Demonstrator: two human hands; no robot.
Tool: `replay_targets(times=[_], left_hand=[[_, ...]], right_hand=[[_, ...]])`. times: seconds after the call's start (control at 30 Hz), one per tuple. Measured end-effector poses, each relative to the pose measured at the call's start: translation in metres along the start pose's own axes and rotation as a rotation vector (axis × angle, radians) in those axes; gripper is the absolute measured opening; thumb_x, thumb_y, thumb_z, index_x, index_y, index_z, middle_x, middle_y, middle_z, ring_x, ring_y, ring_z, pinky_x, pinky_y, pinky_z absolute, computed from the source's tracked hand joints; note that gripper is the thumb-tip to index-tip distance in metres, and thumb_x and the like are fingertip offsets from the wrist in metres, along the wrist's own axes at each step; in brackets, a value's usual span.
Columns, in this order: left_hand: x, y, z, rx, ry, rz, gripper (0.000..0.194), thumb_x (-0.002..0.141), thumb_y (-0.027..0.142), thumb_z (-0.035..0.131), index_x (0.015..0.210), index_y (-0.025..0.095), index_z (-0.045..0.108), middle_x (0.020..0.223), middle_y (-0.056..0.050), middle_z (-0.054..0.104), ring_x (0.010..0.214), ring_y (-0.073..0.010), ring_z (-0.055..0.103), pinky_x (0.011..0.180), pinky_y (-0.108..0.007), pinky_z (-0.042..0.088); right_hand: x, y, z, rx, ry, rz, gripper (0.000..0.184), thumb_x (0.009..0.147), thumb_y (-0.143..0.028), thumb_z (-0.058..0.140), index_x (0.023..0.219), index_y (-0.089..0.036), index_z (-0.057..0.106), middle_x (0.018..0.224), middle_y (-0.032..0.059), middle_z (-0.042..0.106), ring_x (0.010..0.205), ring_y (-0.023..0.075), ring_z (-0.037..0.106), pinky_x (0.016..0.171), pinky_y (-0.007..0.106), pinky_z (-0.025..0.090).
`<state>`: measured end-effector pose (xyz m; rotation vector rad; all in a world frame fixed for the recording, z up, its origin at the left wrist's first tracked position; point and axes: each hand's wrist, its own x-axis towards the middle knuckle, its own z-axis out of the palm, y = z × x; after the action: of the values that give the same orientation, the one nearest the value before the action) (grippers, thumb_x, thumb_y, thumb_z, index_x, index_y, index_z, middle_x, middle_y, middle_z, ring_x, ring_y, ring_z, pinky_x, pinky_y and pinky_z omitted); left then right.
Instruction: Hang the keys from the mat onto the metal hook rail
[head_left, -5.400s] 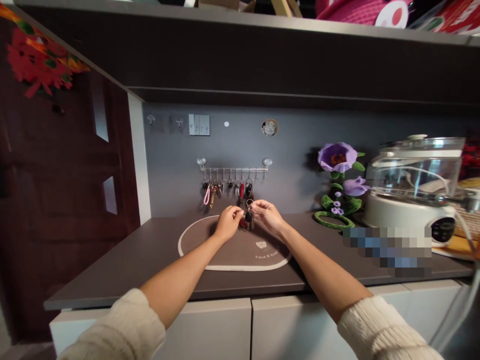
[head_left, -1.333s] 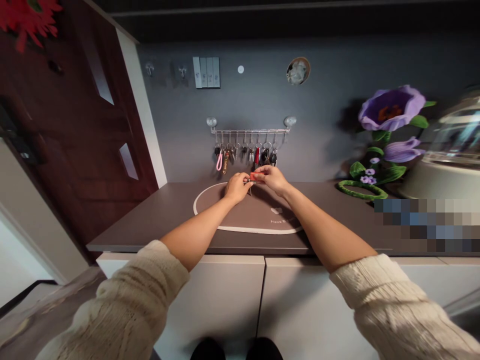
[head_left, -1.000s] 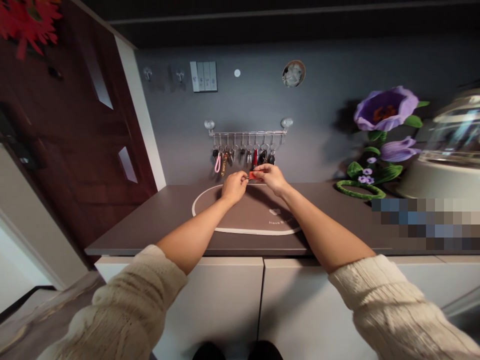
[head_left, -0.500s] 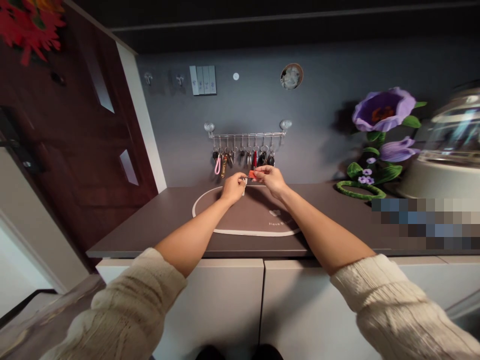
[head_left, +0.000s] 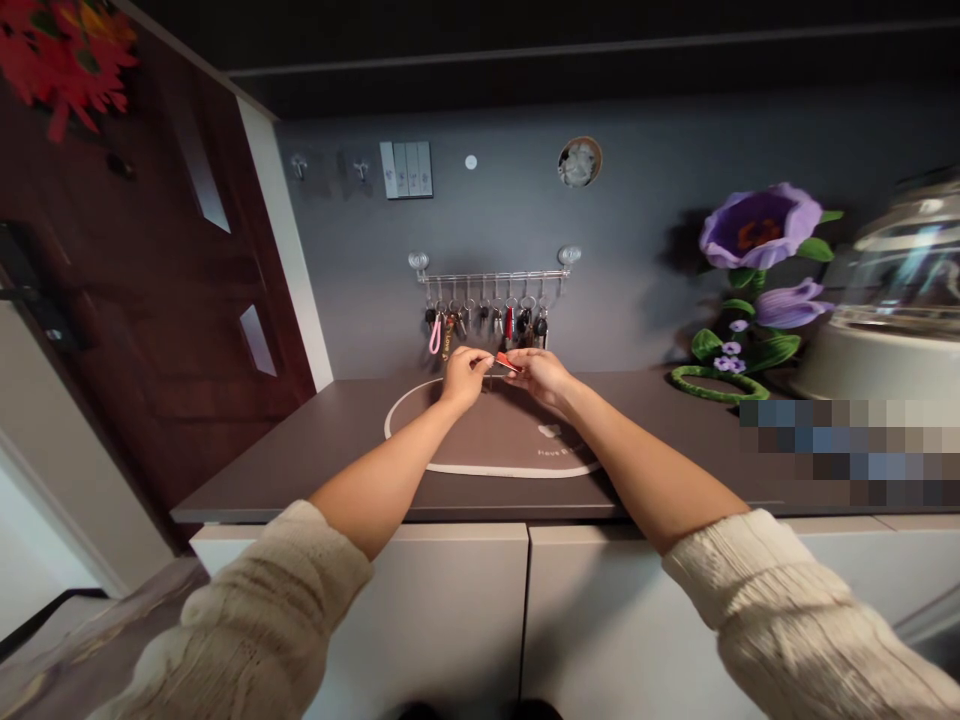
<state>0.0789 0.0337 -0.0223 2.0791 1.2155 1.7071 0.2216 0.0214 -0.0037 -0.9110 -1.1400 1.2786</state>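
A small flat red piece (head_left: pixel 508 362) with a pale edge is pinched between the thumb and fingers of my right hand (head_left: pixel 541 374). Its exact kind is too small to tell. Close against its left end, my left hand (head_left: pixel 465 378) has thumb and fingertips pressed together; what sits in that pinch is too small to make out. Both hands are held over the brown mat (head_left: pixel 510 440) with a white border. Just behind them, several keys (head_left: pixel 497 320) and a pink strap (head_left: pixel 435 336) hang from a clear hook rail (head_left: pixel 495 275) on the wall.
Under the mat runs a dark countertop (head_left: pixel 300 450) above white cabinet doors (head_left: pixel 420 600). Purple fabric flowers (head_left: pixel 761 230) and a glass-topped appliance (head_left: pixel 862 365) stand at the right. A dark red door (head_left: pixel 217 300) is on the left.
The red piece has tilted and dropped slightly as my right hand turned. A whitish bit seen under my left fingers before no longer shows. The view has shifted a little.
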Motion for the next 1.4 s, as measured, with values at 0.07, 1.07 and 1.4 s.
replay_targets(times=[0.07,1.07,1.4], left_hand=[[0.001,-0.001,0.001,-0.064,0.018,-0.042,0.009,0.073,0.018,0.057,0.073,0.016,0.065,0.079,-0.003,0.062,0.077,-0.0116,0.054,0.074,-0.024,0.043],[-0.006,0.0,0.011,-0.281,-0.011,-0.082,0.032,0.072,0.031,0.057,0.096,0.01,0.061,0.074,-0.004,0.06,0.062,-0.0099,0.049,0.063,-0.024,0.042],[-0.016,-0.001,0.01,0.098,-0.099,0.121,0.021,0.078,0.028,0.048,0.084,0.015,0.064,0.074,-0.004,0.061,0.067,-0.0123,0.052,0.068,-0.025,0.041]], right_hand=[[0.0,0.002,-0.001,-0.013,-0.041,0.056,0.011,0.071,-0.005,0.051,0.072,-0.014,0.056,0.058,-0.0007,0.057,0.048,0.0074,0.05,0.068,0.03,0.05],[0.01,0.009,-0.008,-0.15,-0.106,-0.302,0.033,0.052,-0.039,0.072,0.067,-0.014,0.057,0.065,-0.0014,0.055,0.061,0.0078,0.049,0.066,0.026,0.04],[0.0,-0.018,-0.029,-0.091,0.044,-0.341,0.026,0.062,-0.037,0.066,0.067,-0.016,0.051,0.061,-0.0018,0.055,0.052,0.0063,0.047,0.053,0.02,0.037]])
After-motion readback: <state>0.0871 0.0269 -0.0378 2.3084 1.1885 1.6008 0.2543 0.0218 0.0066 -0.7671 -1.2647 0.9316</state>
